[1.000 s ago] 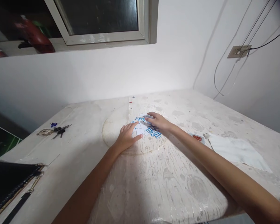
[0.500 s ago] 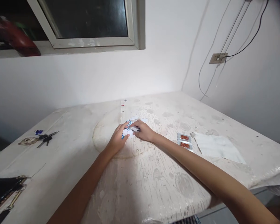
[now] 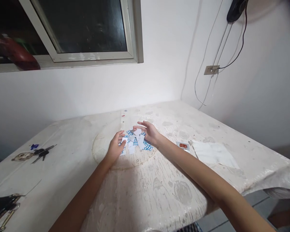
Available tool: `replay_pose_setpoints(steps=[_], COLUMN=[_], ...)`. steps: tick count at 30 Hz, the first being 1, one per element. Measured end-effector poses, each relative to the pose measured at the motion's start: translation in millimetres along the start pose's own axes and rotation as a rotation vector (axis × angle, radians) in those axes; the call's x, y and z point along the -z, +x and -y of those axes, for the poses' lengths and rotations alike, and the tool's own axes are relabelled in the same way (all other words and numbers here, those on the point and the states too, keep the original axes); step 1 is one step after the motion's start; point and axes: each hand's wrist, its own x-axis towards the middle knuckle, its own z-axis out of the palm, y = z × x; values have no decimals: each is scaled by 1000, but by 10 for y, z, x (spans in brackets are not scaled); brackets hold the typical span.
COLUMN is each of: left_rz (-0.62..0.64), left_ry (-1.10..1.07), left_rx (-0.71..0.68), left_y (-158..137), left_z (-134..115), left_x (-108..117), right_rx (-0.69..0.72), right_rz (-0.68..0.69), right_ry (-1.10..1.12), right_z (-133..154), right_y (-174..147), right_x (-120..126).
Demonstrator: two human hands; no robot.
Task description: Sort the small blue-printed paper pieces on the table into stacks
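Several small white paper pieces (image 3: 131, 149), some marked with blue lines, lie in a loose heap between my two hands on the table. On the left side of the heap is my left hand (image 3: 115, 145), its fingers and thumb apart and curved around the edge pieces. My right hand (image 3: 150, 132) is open over the right side, palm turned inward and fingers stretched to the left. One plain paper piece (image 3: 137, 132) shows just under its fingers; whether it touches them I cannot tell.
Keys with a ring (image 3: 41, 154) and a small blue item (image 3: 34, 147) lie at the left. A black item with a metal clasp (image 3: 4, 209) sits at the near left edge. To the right are a foil pack (image 3: 183, 146) and a white cloth or tissue (image 3: 215, 154).
My hands have moved apart and opened. The paper pieces, earlier gathered under my fingers, now show spread out between them. The view has shifted a little upward and to the right.
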Motion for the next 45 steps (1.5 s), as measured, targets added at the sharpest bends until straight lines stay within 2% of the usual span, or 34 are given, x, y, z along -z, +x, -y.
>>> replay_pose_setpoints(steps=[1, 3, 6, 8, 11, 12, 15, 19, 23, 26, 31, 38, 42, 45], left_rz=[35, 128, 283, 346, 353, 352, 349, 283, 231, 187, 171, 121, 85, -8], left_ry=[75, 256, 467, 587, 710, 722, 701, 661, 509, 325, 44, -111, -321, -506], left_rx=[-32, -83, -29, 30, 136, 166, 207, 129, -50, -70, -74, -98, -1, 85], left_y=[8, -6, -109, -206, -316, -334, -337, -252, -86, 48, 148, 119, 116, 151], left_z=[-25, -106, -258, -322, -315, -292, -207, -140, -67, 32, 142, 51, -18, -69], left_x=[6, 12, 14, 27, 75, 91, 88, -31, -119, -133, -149, -142, -112, -57], right_rx=[2, 47, 105, 38, -103, -114, 3, 218, 380, 429, 441, 362, 174, 31], right_rz=[34, 72, 89, 196, 404, 431, 364, 206, 129, 89, 119, 4, -142, -221], right_ry=[-40, -301, -783, -1035, -1350, -1406, -1471, -1455, -1315, -1202, -1041, -648, -326, -9], right_z=[39, 109, 175, 179, 112, 72, -81, -276, -378, -406, -418, -358, -323, -224], right_y=[-10, -36, -90, -141, -229, -256, -321, -311, -156, 12, 193, 102, 82, 90], right_x=[1, 12, 65, 115, 164, 165, 122, 29, -30, -54, -38, -28, -95, -123])
